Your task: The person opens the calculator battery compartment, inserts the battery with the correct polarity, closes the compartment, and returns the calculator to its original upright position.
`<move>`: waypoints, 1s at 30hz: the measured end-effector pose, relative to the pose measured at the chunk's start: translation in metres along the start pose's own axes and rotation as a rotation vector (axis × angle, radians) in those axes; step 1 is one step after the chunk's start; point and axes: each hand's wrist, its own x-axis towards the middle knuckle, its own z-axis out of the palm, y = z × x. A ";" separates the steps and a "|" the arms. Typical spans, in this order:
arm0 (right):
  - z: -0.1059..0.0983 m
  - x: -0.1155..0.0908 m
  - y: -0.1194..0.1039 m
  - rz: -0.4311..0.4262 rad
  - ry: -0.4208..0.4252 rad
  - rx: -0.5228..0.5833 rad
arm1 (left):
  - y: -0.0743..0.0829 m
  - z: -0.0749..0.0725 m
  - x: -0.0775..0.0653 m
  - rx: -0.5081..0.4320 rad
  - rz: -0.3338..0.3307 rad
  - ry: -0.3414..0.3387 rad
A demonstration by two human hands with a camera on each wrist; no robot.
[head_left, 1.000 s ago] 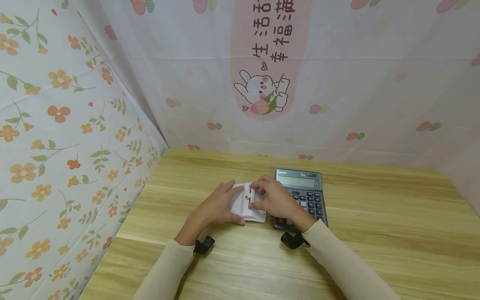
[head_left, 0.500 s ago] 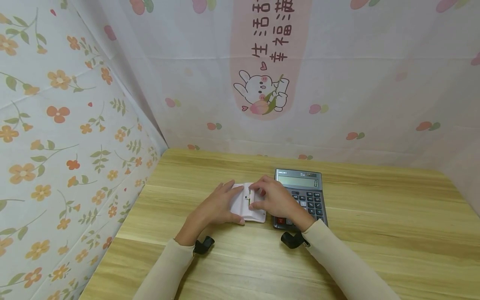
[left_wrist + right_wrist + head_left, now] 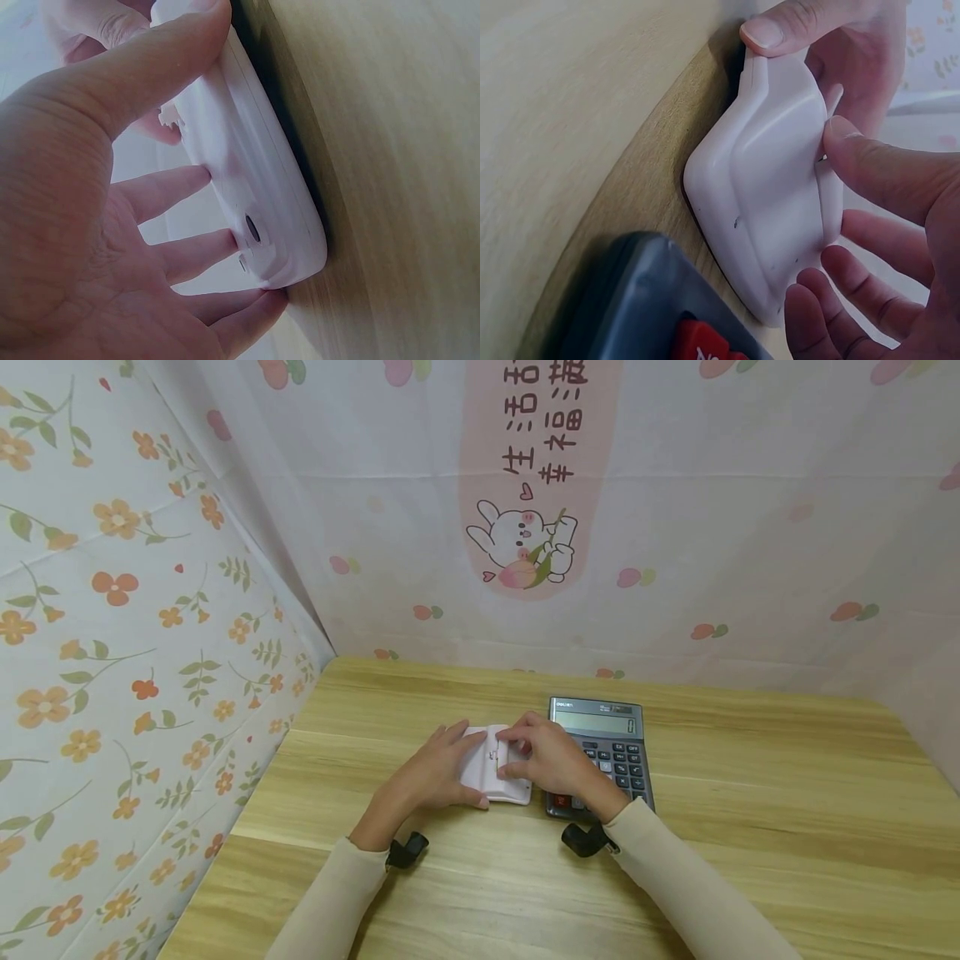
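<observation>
A white plastic device (image 3: 513,789) lies on the table with its back up. My left hand (image 3: 438,772) holds it across, thumb on the near edge and fingers toward the far edge. The thumb and fingertips meet its rounded body (image 3: 247,150) in the left wrist view. My right hand (image 3: 551,764) pinches a small white battery cover (image 3: 829,199) at its two ends, over the slot on the device's back. In the right wrist view its thumb presses at the cover's near end, other fingers loosely bent. The device's front face is hidden underneath.
A dark grey desk calculator (image 3: 596,724) with a screen showing 0 sits just right of the device, partly under my right forearm. The wooden table (image 3: 765,802) ends at a printed cloth backdrop (image 3: 675,527), with a flowered cloth (image 3: 120,635) at left.
The green strip that showed inside the slot is now covered. The battery cover has shifted slightly left under my right fingers; my left hand has kept its hold.
</observation>
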 end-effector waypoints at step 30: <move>0.001 -0.004 0.000 0.001 0.014 -0.027 | 0.000 0.001 0.001 0.009 -0.003 -0.005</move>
